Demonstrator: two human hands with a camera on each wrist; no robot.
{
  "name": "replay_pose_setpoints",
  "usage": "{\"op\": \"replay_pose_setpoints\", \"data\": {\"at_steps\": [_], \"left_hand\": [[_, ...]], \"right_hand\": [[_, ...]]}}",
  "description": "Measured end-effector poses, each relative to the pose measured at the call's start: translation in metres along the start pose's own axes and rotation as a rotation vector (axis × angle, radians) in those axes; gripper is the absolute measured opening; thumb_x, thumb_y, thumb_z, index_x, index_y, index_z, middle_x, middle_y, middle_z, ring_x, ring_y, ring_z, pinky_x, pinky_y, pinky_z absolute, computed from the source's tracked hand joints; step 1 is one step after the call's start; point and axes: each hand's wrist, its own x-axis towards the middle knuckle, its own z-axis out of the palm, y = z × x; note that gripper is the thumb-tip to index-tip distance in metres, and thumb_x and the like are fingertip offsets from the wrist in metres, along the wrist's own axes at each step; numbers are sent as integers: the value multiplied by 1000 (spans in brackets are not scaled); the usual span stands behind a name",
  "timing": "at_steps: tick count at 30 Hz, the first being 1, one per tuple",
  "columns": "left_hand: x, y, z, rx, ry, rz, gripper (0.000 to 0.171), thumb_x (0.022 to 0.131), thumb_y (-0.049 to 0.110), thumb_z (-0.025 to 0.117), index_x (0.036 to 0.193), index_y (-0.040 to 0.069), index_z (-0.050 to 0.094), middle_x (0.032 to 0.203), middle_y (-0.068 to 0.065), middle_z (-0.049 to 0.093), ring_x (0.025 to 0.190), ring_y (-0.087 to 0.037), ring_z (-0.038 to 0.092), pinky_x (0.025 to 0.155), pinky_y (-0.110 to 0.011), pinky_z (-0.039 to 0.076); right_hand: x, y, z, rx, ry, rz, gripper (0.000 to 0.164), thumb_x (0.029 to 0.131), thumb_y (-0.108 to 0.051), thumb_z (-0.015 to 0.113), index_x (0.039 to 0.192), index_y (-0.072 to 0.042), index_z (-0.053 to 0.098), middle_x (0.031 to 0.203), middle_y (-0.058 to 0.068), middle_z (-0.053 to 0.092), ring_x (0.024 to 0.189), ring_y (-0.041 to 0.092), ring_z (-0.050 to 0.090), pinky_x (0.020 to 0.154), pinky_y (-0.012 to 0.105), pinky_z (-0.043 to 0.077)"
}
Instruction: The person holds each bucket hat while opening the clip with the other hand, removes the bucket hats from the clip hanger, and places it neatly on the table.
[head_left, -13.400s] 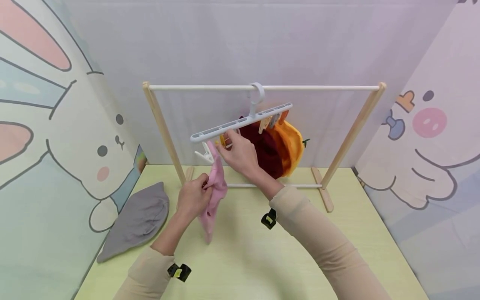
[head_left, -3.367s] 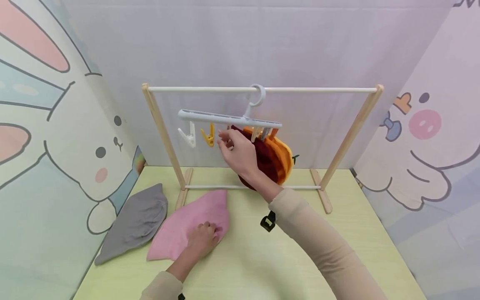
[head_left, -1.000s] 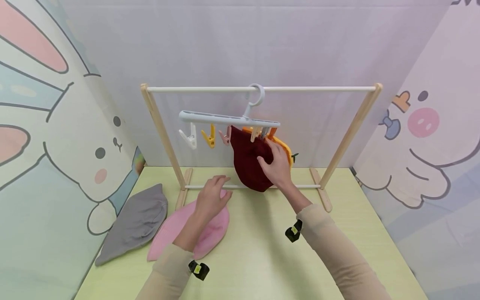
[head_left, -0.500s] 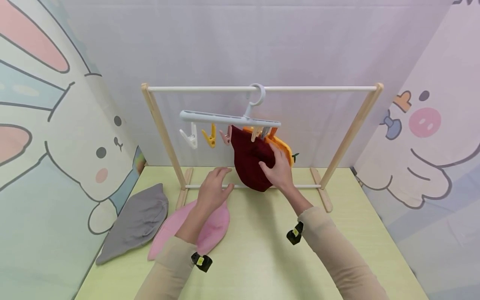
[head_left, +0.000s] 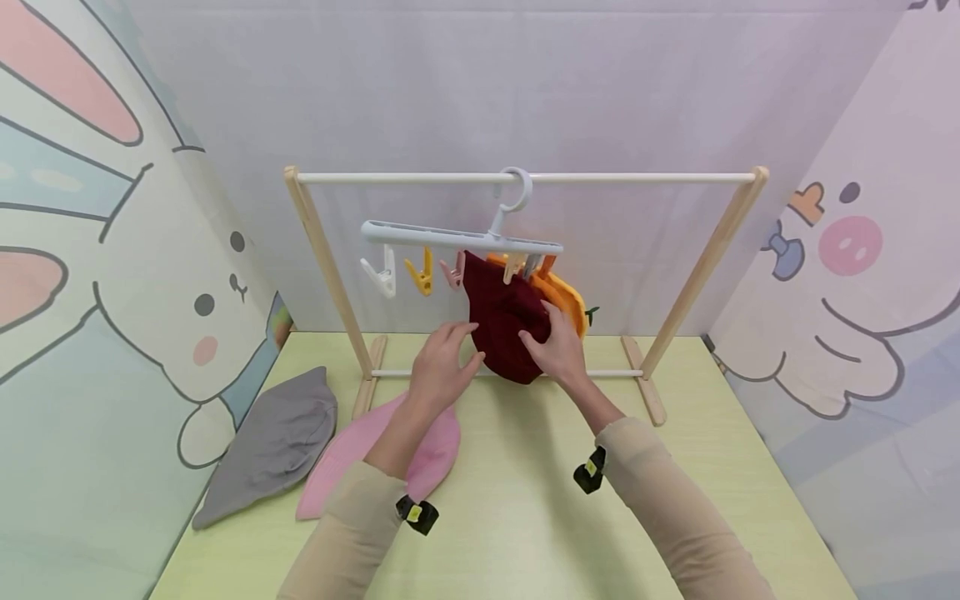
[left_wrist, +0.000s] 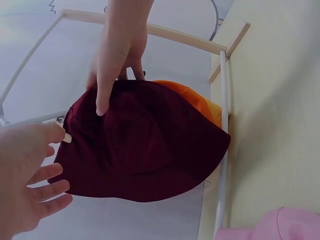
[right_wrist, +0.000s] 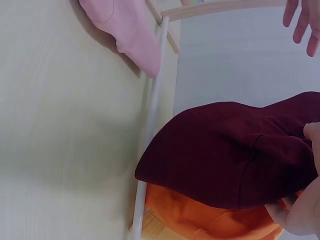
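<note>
A maroon bucket hat [head_left: 501, 321] hangs from the pale hanger [head_left: 427, 236], clipped by a pink clip [head_left: 453, 272] and a beige clip [head_left: 511, 268]. My right hand [head_left: 561, 348] holds the hat's right side, thumb in front and fingers behind, as the left wrist view shows. My left hand [head_left: 442, 371] is at the hat's left edge with its fingers spread; in the left wrist view the fingers [left_wrist: 50, 192] hold nothing. Behind the maroon hat hangs an orange hat [head_left: 564, 298], partly hidden, under an orange clip [head_left: 547, 266].
A white clip [head_left: 384, 273] and a yellow clip [head_left: 422, 273] dangle from the hanger's left half. The wooden-legged rack [head_left: 322, 258] carries the hanger on its white rod. On the table lie a grey hat [head_left: 273, 446] and a pink hat [head_left: 431, 458], partly under my left arm.
The pink hat was unclipped and laid on the table. My right hand left the clips and took hold of the maroon hat's side. My left hand rose rightward from the pink hat.
</note>
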Motion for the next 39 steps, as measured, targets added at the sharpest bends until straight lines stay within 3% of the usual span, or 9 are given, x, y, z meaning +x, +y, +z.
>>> {"op": "replay_pose_setpoints", "data": {"at_steps": [8, 17, 24, 32, 39], "left_hand": [[8, 12, -3, -19, -12, 6, 42, 82, 26, 66, 122, 15, 56, 121, -6, 56, 112, -24, 53, 87, -39, 47], [16, 25, -4, -1, 53, 67, 38, 82, 24, 67, 118, 12, 59, 113, -6, 59, 105, -22, 57, 82, -35, 50], [18, 29, -2, 16, 66, 75, 36, 82, 23, 67, 115, 12, 61, 110, -6, 60, 102, -21, 57, 81, -34, 50], [21, 34, -2, 6, 79, 64, 33, 83, 24, 65, 114, 13, 61, 109, -3, 60, 100, -20, 58, 80, -33, 50], [27, 43, -3, 22, 115, 68, 32, 83, 23, 65, 113, 12, 62, 106, -4, 61, 93, -19, 59, 69, -32, 51]], "right_hand": [[-1, 1, 1, -9, -4, 15, 62, 82, -30, 66, 132, -4, 42, 123, 16, 55, 108, 31, 53, 93, 45, 43], [-3, 2, 1, -21, 85, -12, 42, 83, -22, 66, 118, -6, 52, 95, 16, 66, 75, 30, 62, 67, 41, 50], [-3, 1, 0, 3, 155, -65, 30, 82, -15, 67, 108, -5, 55, 90, 17, 67, 73, 31, 63, 65, 41, 50], [-3, -3, -3, 10, 180, -139, 23, 81, -12, 68, 100, -5, 56, 84, 14, 66, 69, 26, 61, 62, 38, 50], [-6, -8, -2, -2, 185, -161, 19, 81, -11, 68, 95, -6, 56, 82, 12, 66, 66, 26, 61, 63, 38, 51]]}}
